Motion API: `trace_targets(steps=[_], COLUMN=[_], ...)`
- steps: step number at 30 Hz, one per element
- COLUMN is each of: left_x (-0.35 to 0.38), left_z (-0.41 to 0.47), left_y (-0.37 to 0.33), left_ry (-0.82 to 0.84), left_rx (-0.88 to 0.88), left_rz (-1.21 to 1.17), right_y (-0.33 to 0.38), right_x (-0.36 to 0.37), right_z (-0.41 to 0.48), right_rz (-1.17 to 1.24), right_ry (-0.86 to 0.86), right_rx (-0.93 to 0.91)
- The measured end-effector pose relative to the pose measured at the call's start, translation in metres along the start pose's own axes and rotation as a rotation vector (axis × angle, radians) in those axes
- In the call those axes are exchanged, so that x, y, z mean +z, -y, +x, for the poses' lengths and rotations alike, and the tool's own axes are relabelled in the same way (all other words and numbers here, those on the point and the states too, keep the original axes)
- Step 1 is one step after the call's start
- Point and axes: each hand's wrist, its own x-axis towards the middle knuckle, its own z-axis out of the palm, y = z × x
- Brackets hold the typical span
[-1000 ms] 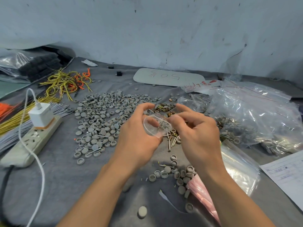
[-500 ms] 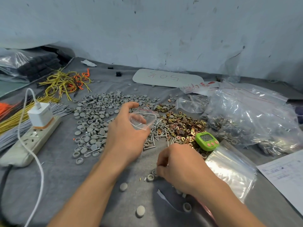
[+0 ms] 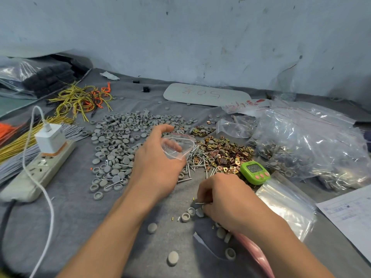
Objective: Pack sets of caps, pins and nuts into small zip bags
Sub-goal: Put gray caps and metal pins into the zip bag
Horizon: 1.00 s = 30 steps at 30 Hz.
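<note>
Head view: left hand (image 3: pixel 154 163) raised left of green timer (image 3: pixel 254 171), thumb and fingers pinching small zip bag (image 3: pixel 177 145), bag mouth gaping. Right hand (image 3: pixel 222 197) just below timer, fingers curled down onto grey worktop (image 3: pixel 80 217), pinching pin (image 3: pixel 201 203). Loose caps (image 3: pixel 185 217) lie at its fingertips. Nuts heap (image 3: pixel 226 151) sits just above-left of timer, touching pins pile (image 3: pixel 195 157). Grey cap spread (image 3: pixel 120 137) farther left. Flat bag stack (image 3: pixel 285 205) below-right of timer.
</note>
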Motion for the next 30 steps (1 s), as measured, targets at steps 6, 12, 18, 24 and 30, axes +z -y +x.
trace_targets(steps=[6,12,18,24,30], left_x=[-0.001,0.0,-0.001,0.006,0.016], left_z=[-0.001,-0.001,-0.002,-0.005,-0.008], left_y=[-0.003,-0.003,-0.004,-0.008,-0.009], left_ry=[0.015,-0.004,0.002,0.058,0.092], left_rx=[0.002,0.003,0.0,0.06,0.096], left_rz=[0.034,0.069,0.093,0.16,0.173], right_y=[0.006,0.011,0.008,0.007,0.02], right_x=[0.002,0.004,0.003,-0.014,-0.006], right_z=[-0.002,0.001,0.006,0.023,0.034], right_rz=[-0.061,-0.141,0.099,0.816,0.732], right_ry=[-0.104,-0.13,-0.337,-0.652,-0.592], right_rx=[-0.002,0.016,0.053,-0.027,-0.034])
